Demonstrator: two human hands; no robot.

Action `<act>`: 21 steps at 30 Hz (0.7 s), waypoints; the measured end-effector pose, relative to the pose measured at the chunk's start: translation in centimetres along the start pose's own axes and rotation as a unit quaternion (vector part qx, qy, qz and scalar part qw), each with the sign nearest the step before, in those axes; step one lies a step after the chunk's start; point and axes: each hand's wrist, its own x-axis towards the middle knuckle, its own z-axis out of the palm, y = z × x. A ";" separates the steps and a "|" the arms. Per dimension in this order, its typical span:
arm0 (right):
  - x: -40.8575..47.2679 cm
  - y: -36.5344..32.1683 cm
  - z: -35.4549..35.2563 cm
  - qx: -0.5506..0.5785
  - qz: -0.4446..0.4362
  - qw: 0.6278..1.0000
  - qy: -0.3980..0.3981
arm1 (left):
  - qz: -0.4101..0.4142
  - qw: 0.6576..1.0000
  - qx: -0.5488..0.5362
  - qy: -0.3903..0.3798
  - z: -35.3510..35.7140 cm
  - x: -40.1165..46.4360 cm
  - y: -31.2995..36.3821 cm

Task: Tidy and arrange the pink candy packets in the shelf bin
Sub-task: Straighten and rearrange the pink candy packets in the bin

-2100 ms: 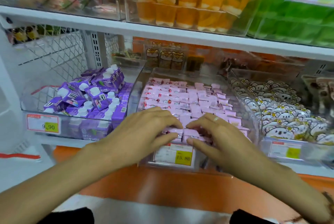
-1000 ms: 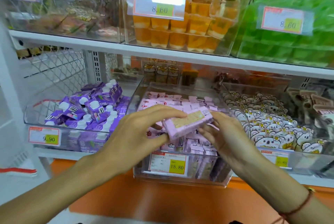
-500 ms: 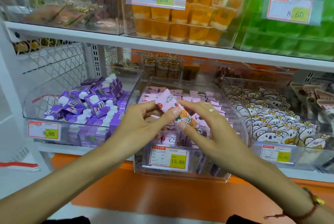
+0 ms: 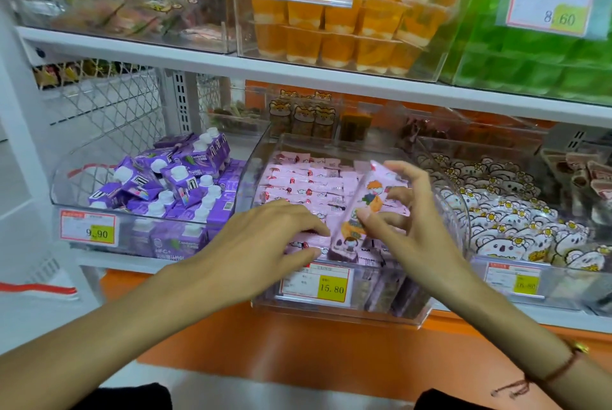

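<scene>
A clear plastic bin (image 4: 344, 308) on the lower shelf holds several pink candy packets (image 4: 311, 184) lying in rows. My right hand (image 4: 410, 227) pinches one pink packet (image 4: 362, 207) with a cartoon print and holds it tilted on end over the front of the bin. My left hand (image 4: 265, 237) lies flat with straight fingers on the packets at the bin's front left, its fingertips beside the held packet. More packets stand upright behind the bin's front wall.
A bin of purple cartons (image 4: 172, 184) stands to the left, a bin of koala-print packets (image 4: 510, 224) to the right. A yellow 15.80 price tag (image 4: 314, 284) is on the pink bin's front. The shelf above carries orange jelly cups (image 4: 344, 32) and green packs (image 4: 543, 55).
Both hands lifted one pink packet out of the bin and turned it. Now the right hand alone holds it, lowered toward the front, and the left hand has dropped flat onto the packets.
</scene>
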 end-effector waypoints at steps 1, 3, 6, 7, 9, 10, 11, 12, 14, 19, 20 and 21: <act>0.0 0.1 -0.1 -0.023 -0.009 1.000 -0.018 | -0.003 1.000 0.001 -0.004 -0.1 0.1 0.0; 0.0 0.1 -0.4 -0.058 -0.027 0.998 -0.026 | -0.006 1.000 -0.005 -0.010 -0.2 0.1 -0.1; -0.6 0.0 -0.6 -0.156 -0.081 0.983 -0.050 | -0.011 1.000 -0.011 -0.017 -0.2 0.1 -0.3; -0.9 0.1 -0.3 -0.197 -0.089 0.973 -0.075 | -0.012 1.000 -0.009 -0.018 -0.2 0.2 -0.3; -1.2 0.6 0.2 -0.278 -0.095 0.951 -0.097 | -0.015 1.000 -0.009 -0.018 -0.2 0.2 -0.4; -1.3 0.8 0.4 -0.314 -0.111 0.939 -0.090 | -0.016 1.000 -0.012 -0.018 -0.2 0.2 -0.5; -1.2 1.0 0.4 -0.347 -0.129 0.925 -0.083 | -0.017 1.000 -0.014 -0.018 -0.2 0.2 -0.5; -1.1 1.0 0.4 -0.366 -0.141 0.916 -0.084 | -0.018 1.000 -0.014 -0.019 -0.2 0.2 -0.6; -1.0 1.1 0.2 -0.363 -0.137 0.917 -0.096 | -0.018 1.000 -0.014 -0.021 -0.2 0.2 -0.6; -0.5 1.0 -0.5 -0.307 -0.086 0.940 -0.117 | -0.004 1.000 -0.022 0.000 0.1 0.0 -0.1; -0.1 0.8 -0.7 -0.301 -0.079 0.946 -0.090 | 0.002 1.000 -0.022 0.000 0.2 0.0 0.0; 0.4 0.7 -0.9 -0.304 -0.075 0.948 -0.057 | 0.009 1.000 -0.021 -0.004 0.3 0.0 0.1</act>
